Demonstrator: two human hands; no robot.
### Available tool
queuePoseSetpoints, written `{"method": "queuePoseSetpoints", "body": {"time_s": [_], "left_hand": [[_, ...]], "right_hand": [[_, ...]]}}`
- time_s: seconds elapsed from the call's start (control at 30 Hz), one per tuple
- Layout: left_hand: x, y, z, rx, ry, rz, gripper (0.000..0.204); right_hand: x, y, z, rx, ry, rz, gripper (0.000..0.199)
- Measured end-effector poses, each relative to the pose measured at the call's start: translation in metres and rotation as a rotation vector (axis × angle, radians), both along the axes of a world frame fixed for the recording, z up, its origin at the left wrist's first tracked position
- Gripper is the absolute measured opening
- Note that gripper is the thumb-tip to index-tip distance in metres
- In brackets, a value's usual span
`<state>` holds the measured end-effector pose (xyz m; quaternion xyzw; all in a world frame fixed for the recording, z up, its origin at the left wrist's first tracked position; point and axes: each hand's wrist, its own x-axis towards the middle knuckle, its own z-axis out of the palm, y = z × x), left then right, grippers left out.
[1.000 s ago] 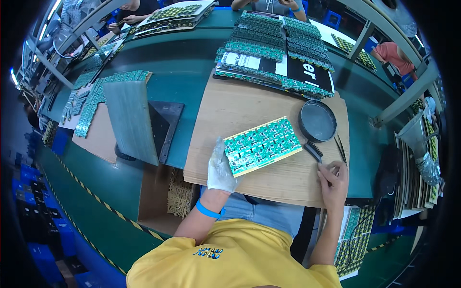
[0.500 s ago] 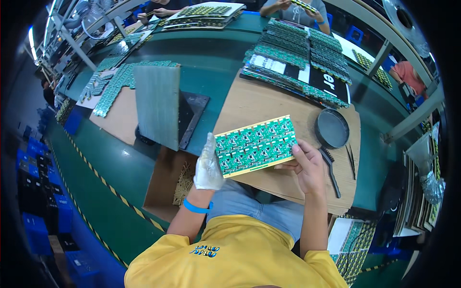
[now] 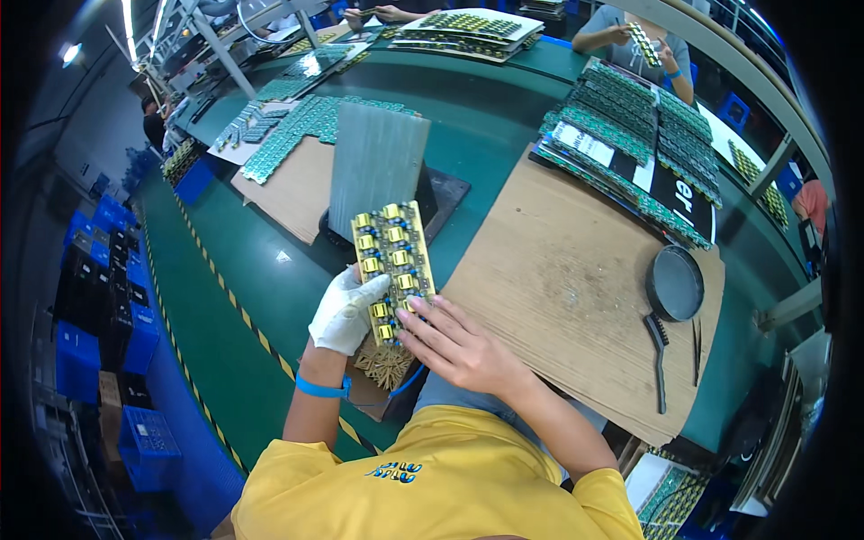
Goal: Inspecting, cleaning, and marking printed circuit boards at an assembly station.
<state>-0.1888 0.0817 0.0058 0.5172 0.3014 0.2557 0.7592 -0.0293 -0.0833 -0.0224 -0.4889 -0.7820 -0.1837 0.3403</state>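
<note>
A circuit board panel [image 3: 400, 258] is held tilted over my lap, its side with rows of yellow components facing up. My left hand [image 3: 346, 310], in a white glove with a blue wristband, grips its left edge, thumb across the front. The fingers of my bare right hand [image 3: 459, 346] lie over the panel's lower right part; the thumb is hidden. Just beyond the panel stands an upright grey plate [image 3: 378, 166] on a dark base. Below the panel, a cardboard box [image 3: 364, 391] holds thin tan strips, partly covered by my hands.
On the right, a cardboard sheet [image 3: 576, 270] carries a round black dish [image 3: 675, 283], a black brush [image 3: 658, 360] and tweezers [image 3: 697, 351]. Stacked green boards [image 3: 621, 135] lie behind it. More green boards [image 3: 297, 135] spread at left. Co-workers sit across the bench.
The panel has been turned over from its green side to its component side and swung upright, toward the left. My right hand has moved left across my body. The view has shifted.
</note>
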Motion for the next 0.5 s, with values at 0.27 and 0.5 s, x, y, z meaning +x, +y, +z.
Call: {"method": "queuePoseSetpoints", "body": {"time_s": [0.27, 0.5], "left_hand": [[0.018, 0.077, 0.021, 0.612, 0.074, 0.397, 0.037], [0.059, 0.109, 0.034, 0.96, 0.301, 0.558, 0.039]], "right_hand": [[0.01, 0.005, -0.028, -0.171, 0.288, -0.21, 0.051], [0.02, 0.0, -0.04, -0.303, 0.447, -0.333, 0.045]]}}
